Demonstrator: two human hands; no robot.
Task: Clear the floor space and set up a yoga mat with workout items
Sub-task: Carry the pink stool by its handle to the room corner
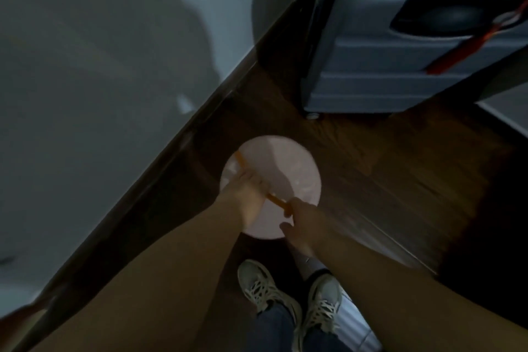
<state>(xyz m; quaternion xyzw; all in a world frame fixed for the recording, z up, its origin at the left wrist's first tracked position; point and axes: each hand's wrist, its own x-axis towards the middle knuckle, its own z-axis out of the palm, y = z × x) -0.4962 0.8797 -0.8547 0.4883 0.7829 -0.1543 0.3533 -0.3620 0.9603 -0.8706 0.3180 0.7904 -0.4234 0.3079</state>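
Both hands are down at the pink round ball (281, 168) on the wooden floor (400, 166) by the wall: left hand (247, 194) fingers curled over it, right hand (297, 217) pinching the orange stick (278, 203).

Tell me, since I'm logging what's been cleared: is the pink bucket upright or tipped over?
Upright: the pink bucket shows its round open mouth from above. The left hand and right hand hold its orange handle.

Wall (85, 94) close on left, hemming pink disc (288, 163). Grey suitcase (371, 66) blocks far right. Bare wood floor (400, 180) open right of disc. Shoes (265, 286) crowd near side.
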